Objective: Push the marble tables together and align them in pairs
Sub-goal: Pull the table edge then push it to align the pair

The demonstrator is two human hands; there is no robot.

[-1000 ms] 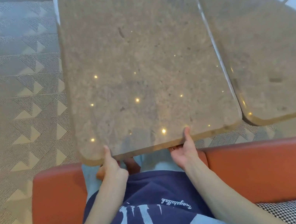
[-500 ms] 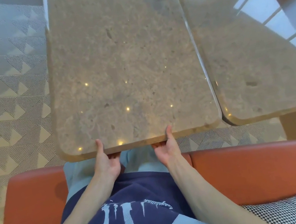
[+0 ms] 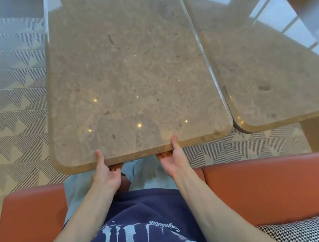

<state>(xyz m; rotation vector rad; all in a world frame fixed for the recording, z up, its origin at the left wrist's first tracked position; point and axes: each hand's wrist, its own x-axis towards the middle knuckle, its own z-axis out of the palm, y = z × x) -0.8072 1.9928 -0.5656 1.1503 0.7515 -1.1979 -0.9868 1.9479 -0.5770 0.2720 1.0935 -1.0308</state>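
**Nearly paired: near ends not quite level**

Both hands are gripping the left table (image 3: 126, 73) at its near edge: left hand (image 3: 106, 174) and right hand (image 3: 173, 158), thumbs on top, fingers curling under. Its long side is lying against the right table (image 3: 260, 63). Probably remaining: evening the near ends. Far ends are looking roughly level through glare.

Restaurant or café: marble tables (image 3: 130, 73), orange banquette (image 3: 279, 185), patterned carpet (image 3: 5, 103)
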